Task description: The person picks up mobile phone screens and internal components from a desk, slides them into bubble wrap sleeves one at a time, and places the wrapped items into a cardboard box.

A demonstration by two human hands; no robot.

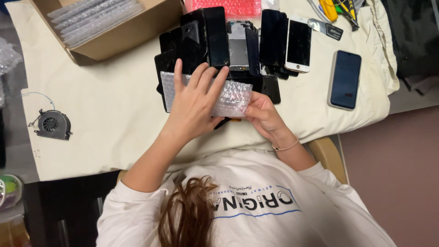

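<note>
**Two hands on a bubble-wrap pouch over a pile of phone screens**

The bench (114, 114) is covered by a cream cloth and fills most of the view. At about 11 o'clock on it sits an open cardboard box (137, 27) holding a row of clear bubble-wrap sleeves. At 12 o'clock lies a pile of dark phone screens (215, 41), some stacked, with one white-framed screen (298, 45) at its right edge. A single phone (344, 79) lies face up toward 2 o'clock, apart from the pile. A small black cooling fan (53, 124) rests at 9 o'clock, near the cloth's edge.

The bubble-wrap pouch (235, 93) is at the centre, just in front of the pile. Its long axis runs from 9 to 3 o'clock, tilted slightly, with its right end lower.

The left hand (194, 107) lies over the pouch's middle, fingers spread flat and pressing on it. The right hand (260, 114) pinches the pouch's 3 o'clock end, fingers curled around the edge; a thin bracelet (286, 147) circles that wrist.
</note>
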